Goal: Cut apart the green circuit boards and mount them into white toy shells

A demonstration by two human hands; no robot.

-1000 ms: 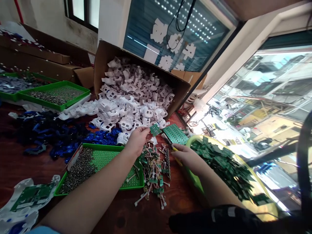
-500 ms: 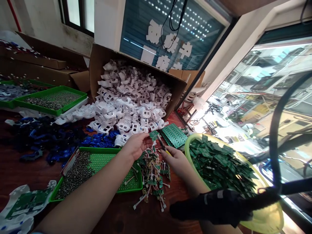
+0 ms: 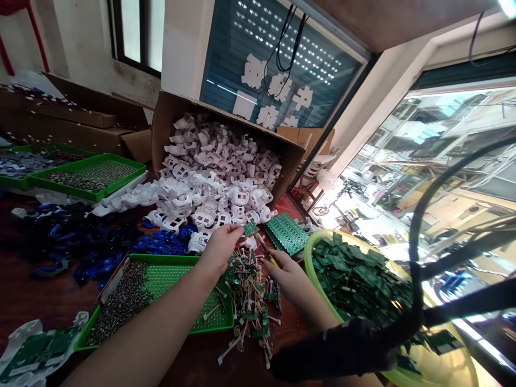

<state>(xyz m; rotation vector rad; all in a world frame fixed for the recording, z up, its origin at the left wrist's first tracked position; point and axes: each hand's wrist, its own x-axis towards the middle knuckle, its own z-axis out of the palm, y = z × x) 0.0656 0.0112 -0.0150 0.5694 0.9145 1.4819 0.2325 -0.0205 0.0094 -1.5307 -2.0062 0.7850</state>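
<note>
My left hand (image 3: pixel 221 246) pinches a small green circuit board (image 3: pixel 250 229) by its left edge. A slim hand tool (image 3: pixel 266 250) with a black and yellow handle is gripped in my right hand (image 3: pixel 287 273). Its pale tip points up toward the board, close to its lower right side; whether they touch I cannot tell. Just below both hands lies a heap of small circuit boards with white connector leads (image 3: pixel 250 301). To the left of the heap, under my left forearm, is a green tray (image 3: pixel 173 269) partly filled with small metal parts (image 3: pixel 121 301).
A stack of green board panels (image 3: pixel 287 234) lies beyond my right hand. A yellow basin (image 3: pixel 312 258) full of green boards stands at right. White plastic shells (image 3: pixel 213 188) spill from a cardboard box (image 3: pixel 161 129). Blue parts (image 3: pixel 100 258) lie left; a dark padded arm (image 3: pixel 330 349) crosses lower right.
The view has tilted slightly, so the scene sits a little lower. Both hands stay close together; the board is turned slightly, and the tool stays near it.
</note>
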